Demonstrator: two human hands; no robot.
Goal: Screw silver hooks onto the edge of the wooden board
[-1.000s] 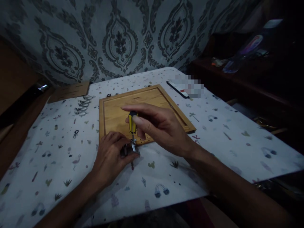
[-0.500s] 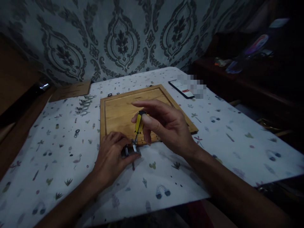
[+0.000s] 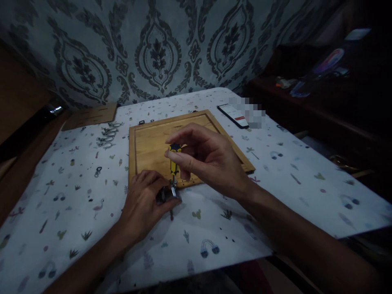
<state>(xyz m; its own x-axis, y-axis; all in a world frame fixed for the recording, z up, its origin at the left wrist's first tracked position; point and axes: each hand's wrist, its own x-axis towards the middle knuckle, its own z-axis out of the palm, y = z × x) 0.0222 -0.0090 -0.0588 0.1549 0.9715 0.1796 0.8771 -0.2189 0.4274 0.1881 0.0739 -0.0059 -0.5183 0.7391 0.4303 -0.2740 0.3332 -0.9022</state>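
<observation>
My right hand (image 3: 208, 161) pinches the top of a small yellow and black screwdriver (image 3: 174, 161), held upright with its tip down on a small metal hinge-like part (image 3: 171, 194). My left hand (image 3: 143, 204) lies closed on that metal part and presses it against the near edge of a wooden framed panel (image 3: 153, 143) lying flat on the table.
The table wears a white cloth (image 3: 76, 212) with small printed figures. Several metal fittings (image 3: 107, 136) lie at the back left beside a cardboard piece (image 3: 90, 116). A phone (image 3: 235, 116) lies at the back right. A dark shelf (image 3: 306, 102) stands to the right.
My right hand's fingers have closed round the screwdriver handle again, and the tool has come back from a tilt to upright. My left hand has stayed on the metal part.
</observation>
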